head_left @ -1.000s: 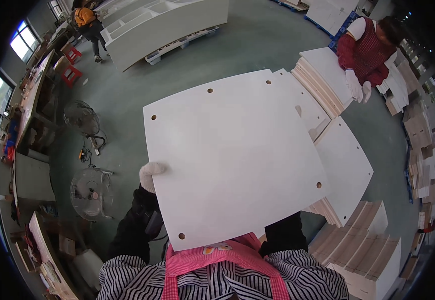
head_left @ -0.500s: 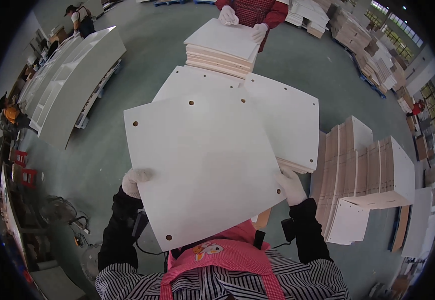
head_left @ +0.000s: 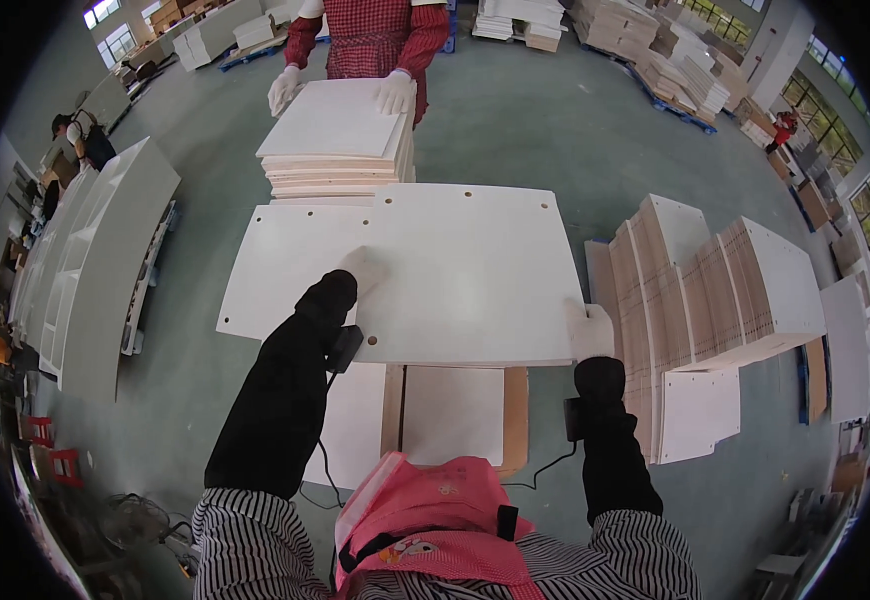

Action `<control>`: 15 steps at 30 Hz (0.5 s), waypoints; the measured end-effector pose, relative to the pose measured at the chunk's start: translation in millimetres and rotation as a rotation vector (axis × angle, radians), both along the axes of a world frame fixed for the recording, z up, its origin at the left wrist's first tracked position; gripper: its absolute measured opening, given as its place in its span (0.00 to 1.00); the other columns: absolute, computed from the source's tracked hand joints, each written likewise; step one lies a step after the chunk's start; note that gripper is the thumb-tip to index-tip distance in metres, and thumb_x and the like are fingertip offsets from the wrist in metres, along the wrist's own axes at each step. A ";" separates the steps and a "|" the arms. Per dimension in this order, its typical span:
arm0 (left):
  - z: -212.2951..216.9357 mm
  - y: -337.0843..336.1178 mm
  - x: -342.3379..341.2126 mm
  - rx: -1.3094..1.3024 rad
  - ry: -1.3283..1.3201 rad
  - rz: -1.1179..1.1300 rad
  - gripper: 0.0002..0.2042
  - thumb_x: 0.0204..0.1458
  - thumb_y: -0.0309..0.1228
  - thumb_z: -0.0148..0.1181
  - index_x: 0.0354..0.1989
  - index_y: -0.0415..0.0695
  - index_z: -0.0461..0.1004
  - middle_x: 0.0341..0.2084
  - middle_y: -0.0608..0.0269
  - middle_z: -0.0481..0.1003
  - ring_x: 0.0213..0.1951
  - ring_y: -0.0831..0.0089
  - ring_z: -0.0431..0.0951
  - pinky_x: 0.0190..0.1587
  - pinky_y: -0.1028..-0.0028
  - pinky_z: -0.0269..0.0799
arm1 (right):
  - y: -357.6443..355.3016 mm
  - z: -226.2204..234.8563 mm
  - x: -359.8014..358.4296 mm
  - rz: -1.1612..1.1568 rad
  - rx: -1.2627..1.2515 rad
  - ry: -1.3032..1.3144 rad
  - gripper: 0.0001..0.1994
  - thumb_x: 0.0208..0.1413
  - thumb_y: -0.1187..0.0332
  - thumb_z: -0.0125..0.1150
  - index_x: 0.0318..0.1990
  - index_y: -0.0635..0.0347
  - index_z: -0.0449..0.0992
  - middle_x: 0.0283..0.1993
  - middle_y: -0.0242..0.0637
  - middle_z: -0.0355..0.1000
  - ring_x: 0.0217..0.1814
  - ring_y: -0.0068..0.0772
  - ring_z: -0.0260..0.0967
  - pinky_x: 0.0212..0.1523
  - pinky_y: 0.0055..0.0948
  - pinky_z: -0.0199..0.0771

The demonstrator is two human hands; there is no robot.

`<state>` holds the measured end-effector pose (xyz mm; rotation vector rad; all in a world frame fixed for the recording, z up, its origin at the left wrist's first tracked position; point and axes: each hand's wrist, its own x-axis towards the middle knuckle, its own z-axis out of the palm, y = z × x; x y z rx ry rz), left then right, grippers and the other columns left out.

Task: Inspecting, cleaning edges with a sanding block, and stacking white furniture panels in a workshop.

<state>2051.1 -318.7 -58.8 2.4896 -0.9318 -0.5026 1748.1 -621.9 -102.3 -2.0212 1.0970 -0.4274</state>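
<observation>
A white board with drilled holes [head_left: 470, 270] lies flat in front of me on the right-hand pile. My left hand [head_left: 363, 272], in a white glove, is closed at the board's left edge; its fingertips blend into the white surface. My right hand [head_left: 591, 332], gloved as well, grips the right edge near the front corner, its fingers partly hidden. Left of this board, and partly under it, lies another white drilled board [head_left: 290, 255]. More white boards [head_left: 453, 405] with brown edges show below, close to my body.
Across from me a co-worker in a red checked apron [head_left: 365, 40] rests gloved hands on a board stack [head_left: 335, 125]. Tall stacks of boards [head_left: 695, 290] stand at the right. A long white cabinet [head_left: 120, 265] is at the left. Cables [head_left: 327, 465] hang by my arms.
The board came down from a tilted, raised position and now lies level on the right pile. Both hands moved with it, and my view shifted, bringing more of the co-worker into sight.
</observation>
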 end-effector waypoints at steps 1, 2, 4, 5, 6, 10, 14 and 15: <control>1.9 -9.8 1.1 0.009 -0.032 -0.021 0.14 0.56 0.36 0.54 0.42 0.45 0.82 0.40 0.51 0.82 0.41 0.60 0.83 0.43 0.62 0.76 | -3.4 -3.0 3.6 -0.022 -0.012 0.046 0.29 0.57 0.45 0.59 0.43 0.70 0.78 0.42 0.57 0.79 0.49 0.55 0.77 0.50 0.42 0.75; 5.8 -16.6 -0.4 0.075 -0.013 0.026 0.14 0.56 0.37 0.54 0.44 0.47 0.82 0.43 0.52 0.82 0.42 0.59 0.83 0.47 0.60 0.75 | -6.0 -4.1 5.3 -0.037 -0.042 0.070 0.29 0.57 0.45 0.59 0.42 0.69 0.78 0.42 0.57 0.79 0.49 0.55 0.77 0.49 0.43 0.75; 19.4 -23.9 -5.8 0.208 -0.037 0.092 0.17 0.56 0.39 0.55 0.50 0.48 0.80 0.47 0.53 0.81 0.48 0.58 0.80 0.54 0.58 0.71 | -7.0 0.5 7.9 -0.067 -0.090 0.190 0.27 0.58 0.45 0.58 0.42 0.65 0.80 0.44 0.54 0.78 0.47 0.57 0.77 0.49 0.44 0.76; 27.0 -24.0 -9.8 0.277 -0.076 0.110 0.19 0.55 0.40 0.55 0.53 0.48 0.78 0.48 0.53 0.81 0.52 0.58 0.79 0.59 0.57 0.68 | -4.8 7.5 8.2 -0.035 -0.218 0.282 0.26 0.57 0.45 0.59 0.43 0.64 0.79 0.45 0.52 0.77 0.46 0.58 0.77 0.49 0.44 0.76; 32.1 -24.1 -15.9 0.347 -0.112 0.130 0.21 0.55 0.41 0.56 0.56 0.48 0.77 0.49 0.52 0.80 0.56 0.58 0.77 0.63 0.57 0.65 | 1.6 16.6 6.1 0.000 -0.343 0.400 0.26 0.56 0.46 0.60 0.45 0.63 0.79 0.46 0.51 0.77 0.46 0.58 0.76 0.49 0.44 0.76; 9.4 -34.4 -41.8 0.571 -0.306 0.133 0.42 0.55 0.53 0.54 0.76 0.49 0.48 0.76 0.45 0.42 0.75 0.41 0.44 0.72 0.50 0.51 | 51.8 80.6 14.7 0.201 -0.937 0.206 0.30 0.49 0.51 0.71 0.51 0.66 0.74 0.50 0.49 0.72 0.48 0.61 0.75 0.48 0.46 0.79; -83.8 -43.5 -62.1 -0.226 -0.019 0.240 0.36 0.62 0.52 0.50 0.74 0.45 0.55 0.73 0.49 0.55 0.73 0.43 0.50 0.74 0.49 0.47 | 151.2 134.3 96.9 0.832 -0.008 -0.240 0.39 0.57 0.47 0.63 0.65 0.70 0.61 0.67 0.60 0.61 0.63 0.65 0.67 0.61 0.52 0.69; -106.8 -44.4 -60.2 -0.873 0.475 0.390 0.35 0.62 0.53 0.49 0.73 0.45 0.56 0.72 0.50 0.57 0.72 0.44 0.53 0.74 0.50 0.48 | 169.5 131.3 148.3 0.892 0.129 -0.236 0.42 0.58 0.43 0.58 0.67 0.71 0.57 0.67 0.60 0.61 0.65 0.63 0.66 0.62 0.56 0.67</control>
